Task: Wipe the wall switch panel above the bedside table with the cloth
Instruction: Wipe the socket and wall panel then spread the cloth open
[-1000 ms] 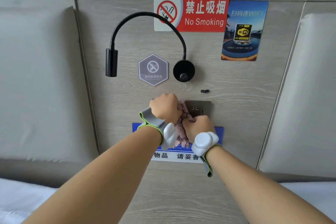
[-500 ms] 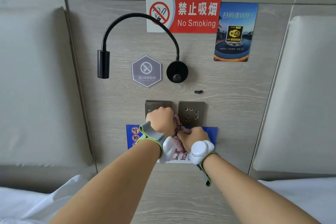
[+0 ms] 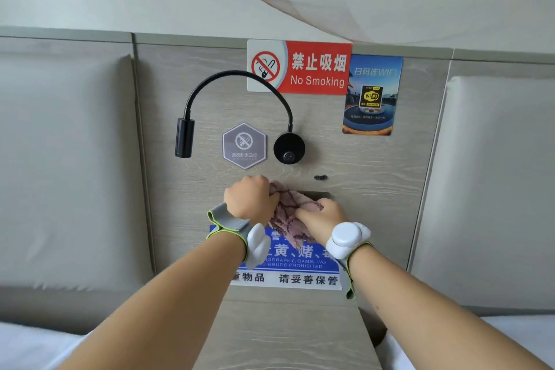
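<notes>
While both my left hand (image 3: 247, 201) and right hand (image 3: 322, 217) grip the bunched cloth (image 3: 286, 210), the switch panel (image 3: 321, 196) peeks out just up-right of it.

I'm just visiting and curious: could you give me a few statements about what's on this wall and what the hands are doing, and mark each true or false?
1. Both hands hold the cloth against the wall. True: the left hand and right hand grip it.
2. The cloth is plain white. False: it is pinkish with dark lines.
3. The lamp head hangs left of its round base. True.
4. The No Smoking sign is green. False: it is red and white.
5. The cloth covers the WiFi poster. False: the poster is higher up, uncovered.
</notes>
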### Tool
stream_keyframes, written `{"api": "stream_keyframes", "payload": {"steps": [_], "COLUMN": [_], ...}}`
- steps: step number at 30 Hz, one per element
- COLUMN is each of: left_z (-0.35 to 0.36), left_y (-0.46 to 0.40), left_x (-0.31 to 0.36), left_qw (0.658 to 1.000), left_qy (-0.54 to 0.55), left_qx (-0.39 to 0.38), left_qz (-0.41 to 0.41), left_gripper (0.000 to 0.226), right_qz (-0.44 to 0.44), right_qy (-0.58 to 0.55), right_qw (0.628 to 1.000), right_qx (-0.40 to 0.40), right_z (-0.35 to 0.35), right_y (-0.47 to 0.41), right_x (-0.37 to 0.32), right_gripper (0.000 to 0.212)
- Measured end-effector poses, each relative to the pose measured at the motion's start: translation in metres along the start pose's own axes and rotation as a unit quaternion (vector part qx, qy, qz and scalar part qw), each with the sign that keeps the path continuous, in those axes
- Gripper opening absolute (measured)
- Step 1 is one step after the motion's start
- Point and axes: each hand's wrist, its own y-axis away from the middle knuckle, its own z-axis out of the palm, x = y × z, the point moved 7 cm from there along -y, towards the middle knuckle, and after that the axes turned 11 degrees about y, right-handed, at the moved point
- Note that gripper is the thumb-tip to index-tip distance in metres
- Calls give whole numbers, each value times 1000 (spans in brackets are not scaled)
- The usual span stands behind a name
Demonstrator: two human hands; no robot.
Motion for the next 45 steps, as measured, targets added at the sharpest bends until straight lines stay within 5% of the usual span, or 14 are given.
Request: {"api": "stream_keyframes", "payload": {"steps": [8,17,29,34,45], "left_z": [-22,-7,8,14,21], "left_y": [-17,-27,-24,-20,-18], "left_x": [-62,-47,-11,13,48], "left_qw": [988,989,987,989,993], "left_qy": [104,102,132,125,102], "left_qx": [33,-18,11,5,-16], "left_qz": [-113,-110,-96,-85,-63], "left_gripper": [35,35,29,36,28], "right_qz": [-25,-13,2,8,33], "right_qy": [-44,32,25,17,68], "right_qw": [995,988,994,995,992], "right_qx": [85,153,103,97,99], "right_z": [14,-4,-28,-45,-69], "right_y": [-10,-32,-42,-42,-44], "right_x": [-43,-42,-24,-11,6], "right_gripper": [54,47,34,52,46]}}
